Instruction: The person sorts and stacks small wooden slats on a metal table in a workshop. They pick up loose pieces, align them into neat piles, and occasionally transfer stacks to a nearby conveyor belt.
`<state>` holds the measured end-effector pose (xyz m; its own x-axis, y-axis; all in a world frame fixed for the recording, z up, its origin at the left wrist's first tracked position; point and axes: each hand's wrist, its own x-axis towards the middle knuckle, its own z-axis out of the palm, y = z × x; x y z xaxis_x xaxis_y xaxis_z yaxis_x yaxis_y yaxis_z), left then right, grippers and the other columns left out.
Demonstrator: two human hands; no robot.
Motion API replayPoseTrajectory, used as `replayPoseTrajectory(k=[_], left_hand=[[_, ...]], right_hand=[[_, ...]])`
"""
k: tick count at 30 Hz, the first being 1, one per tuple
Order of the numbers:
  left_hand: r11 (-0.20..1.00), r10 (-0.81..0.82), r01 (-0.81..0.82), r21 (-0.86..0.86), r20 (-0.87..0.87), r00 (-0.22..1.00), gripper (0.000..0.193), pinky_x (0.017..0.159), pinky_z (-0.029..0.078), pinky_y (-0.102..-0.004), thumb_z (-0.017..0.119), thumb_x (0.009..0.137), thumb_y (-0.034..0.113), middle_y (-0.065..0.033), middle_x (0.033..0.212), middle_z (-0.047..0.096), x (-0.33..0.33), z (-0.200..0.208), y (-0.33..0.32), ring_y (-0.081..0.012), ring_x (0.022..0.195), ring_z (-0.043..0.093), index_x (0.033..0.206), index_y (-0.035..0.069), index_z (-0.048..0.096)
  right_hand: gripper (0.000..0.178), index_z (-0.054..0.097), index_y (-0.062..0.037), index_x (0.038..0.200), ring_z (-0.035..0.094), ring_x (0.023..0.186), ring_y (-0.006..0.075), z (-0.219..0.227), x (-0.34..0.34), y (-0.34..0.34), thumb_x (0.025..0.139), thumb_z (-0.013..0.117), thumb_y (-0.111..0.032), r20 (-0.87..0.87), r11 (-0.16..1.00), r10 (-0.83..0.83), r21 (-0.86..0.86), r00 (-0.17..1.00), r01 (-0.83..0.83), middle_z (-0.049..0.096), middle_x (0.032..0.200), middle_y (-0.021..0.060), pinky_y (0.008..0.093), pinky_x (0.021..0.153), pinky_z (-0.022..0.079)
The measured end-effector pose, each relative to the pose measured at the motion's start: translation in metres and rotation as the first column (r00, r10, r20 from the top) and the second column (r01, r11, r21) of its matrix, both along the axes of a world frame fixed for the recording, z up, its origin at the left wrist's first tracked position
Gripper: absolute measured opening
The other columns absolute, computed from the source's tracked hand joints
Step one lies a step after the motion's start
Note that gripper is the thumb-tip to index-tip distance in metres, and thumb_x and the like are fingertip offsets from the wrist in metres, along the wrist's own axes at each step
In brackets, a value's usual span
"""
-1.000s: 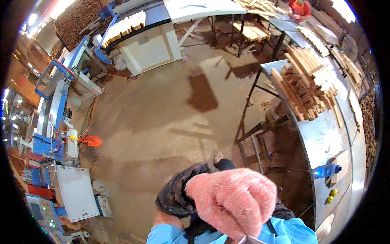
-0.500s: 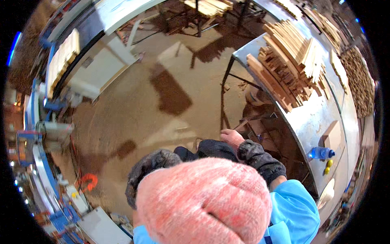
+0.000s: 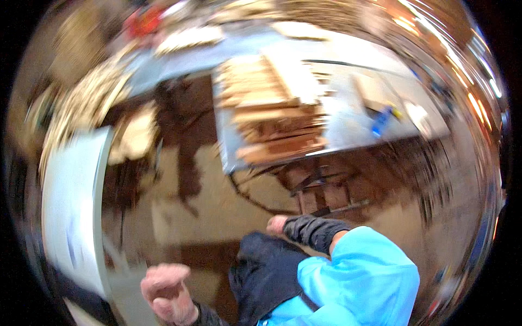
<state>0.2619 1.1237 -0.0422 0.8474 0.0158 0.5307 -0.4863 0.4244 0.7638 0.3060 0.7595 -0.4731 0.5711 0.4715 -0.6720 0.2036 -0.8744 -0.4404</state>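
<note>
My left hand (image 3: 167, 293) is low at the left, pinkish, with loosely bent fingers apart from the thumb. Nothing shows in it. The dark cuff (image 3: 209, 316) on that forearm is cut by the lower edge. In front of my dark-clad legs, my right hand (image 3: 276, 224) hangs at the end of a dark sleeve cover (image 3: 310, 231). Blur smears its fingers, and I see no object with it. Ahead of it stands a metal-topped table (image 3: 348, 122) carrying a stack of wooden strips (image 3: 272, 119). Neither hand touches the table or the wood.
On the table's right part are a blue bottle (image 3: 383, 120), a wooden block (image 3: 371, 93) and a pale cloth-like thing (image 3: 418, 117). A pale panel-like surface (image 3: 76, 206) rises at the left. More wood (image 3: 87, 100) is piled at the far left. Table legs and a frame (image 3: 326, 198) stand below the tabletop.
The view has swung right, bringing the table to the middle. A big pink knitted-looking shape close to the camera is gone. My left hand now shows at lower left; the right hand stays low.
</note>
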Motion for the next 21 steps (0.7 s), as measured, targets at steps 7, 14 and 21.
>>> replayPoseTrajectory(k=[7,14,21], left_hand=[[0.871,-0.476,0.466,-0.155,-0.503,0.721,0.045,0.100,0.057,-0.0429,0.057,0.111,0.035,-0.0138,0.124,0.074,0.171,-0.134,0.074,-0.0269,0.110,0.071,0.142,0.003,0.064],[0.834,-0.342,0.512,-0.208,-0.922,0.183,0.028,0.077,0.053,-0.0355,0.057,0.110,0.026,0.0030,0.078,0.062,0.274,-0.141,0.009,-0.0148,0.075,0.060,0.085,0.014,0.060],[0.673,-0.446,0.711,-0.205,-0.879,0.169,0.024,0.090,0.055,-0.0386,0.061,0.108,0.025,-0.0029,0.101,0.063,0.342,-0.129,0.001,-0.0194,0.094,0.061,0.120,0.004,0.067]], right_hand=[[0.043,0.080,-0.0027,0.109,0.073,0.110,0.0402,0.001,0.006,0.048,0.085,0.063,-0.034,0.064,0.687,-0.727,0.094,0.684,0.721,0.077,0.113,0.0234,0.0508,0.096,0.055],[0.037,0.081,-0.0040,0.101,0.068,0.100,0.0449,-0.082,0.023,0.077,0.089,0.065,-0.035,0.134,0.626,-0.774,0.019,0.619,0.779,0.075,0.106,0.0240,0.0569,0.089,0.053],[0.030,0.082,-0.0036,0.089,0.067,0.082,0.0445,-0.140,0.080,0.114,0.097,0.069,-0.029,0.230,0.694,-0.687,-0.075,0.689,0.716,0.075,0.091,0.0198,0.0587,0.080,0.050]])
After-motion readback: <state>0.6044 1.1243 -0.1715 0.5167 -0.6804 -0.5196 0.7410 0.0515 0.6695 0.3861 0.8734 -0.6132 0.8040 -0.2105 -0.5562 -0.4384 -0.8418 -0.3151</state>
